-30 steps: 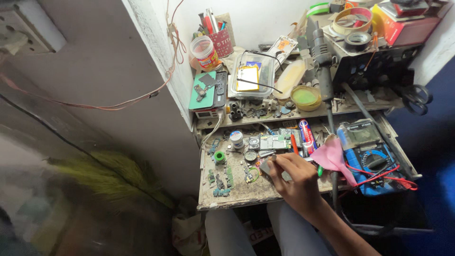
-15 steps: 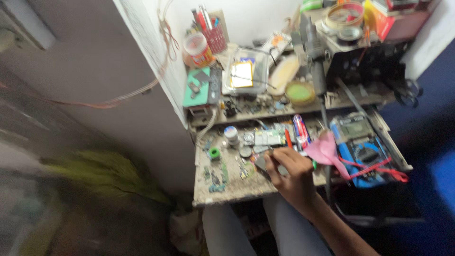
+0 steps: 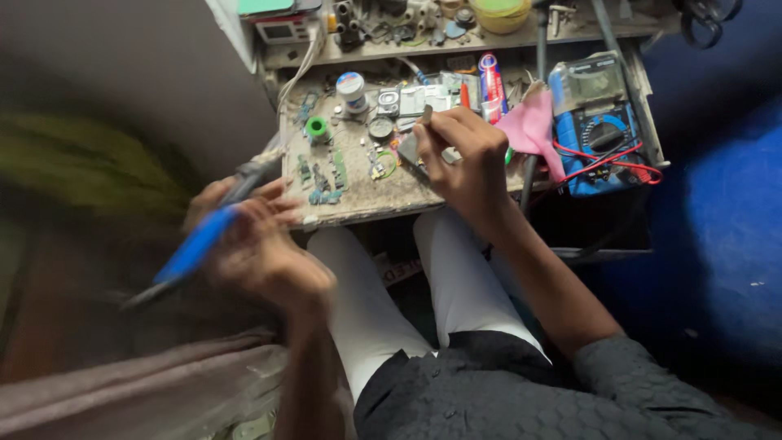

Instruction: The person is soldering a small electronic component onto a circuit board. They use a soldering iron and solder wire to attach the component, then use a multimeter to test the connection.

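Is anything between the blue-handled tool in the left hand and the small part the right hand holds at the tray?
Nothing visible: only open air and the tray edge separate blue-handled tool from small grey part.

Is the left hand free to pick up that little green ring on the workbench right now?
Probably not as it stands. The left hand is off the bench edge and already grips a blue-handled tool. The green ring itself lies uncovered, with nothing across the path to it.

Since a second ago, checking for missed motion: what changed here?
The left hand has come into view, blurred, holding a blue-handled tool beside the tray. The right hand stays on the tray, its grip on a small part I cannot identify. The multimeter is unmoved.
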